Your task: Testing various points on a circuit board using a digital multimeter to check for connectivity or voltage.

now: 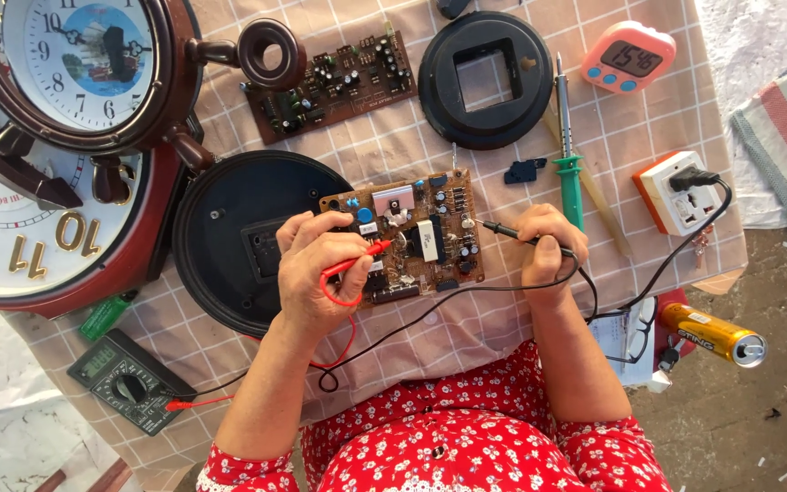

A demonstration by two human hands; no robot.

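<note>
Nearest, the left hand [321, 269] pinches a red probe [357, 260] and the right hand [544, 246] pinches a black probe [503, 230]; each grip is closed on its probe. Both tips rest on the brown circuit board [407, 237], so testing looks under way, not finished. The board lies mid-surface, at three o'clock of a black round clock back [220, 237], crowded with small parts. The meter [129, 381] sits at seven o'clock.

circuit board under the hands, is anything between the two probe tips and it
Nothing visible. The left hand holds the red probe and the right hand the black probe; both tips sit at the brown circuit board, with no object between.
</note>
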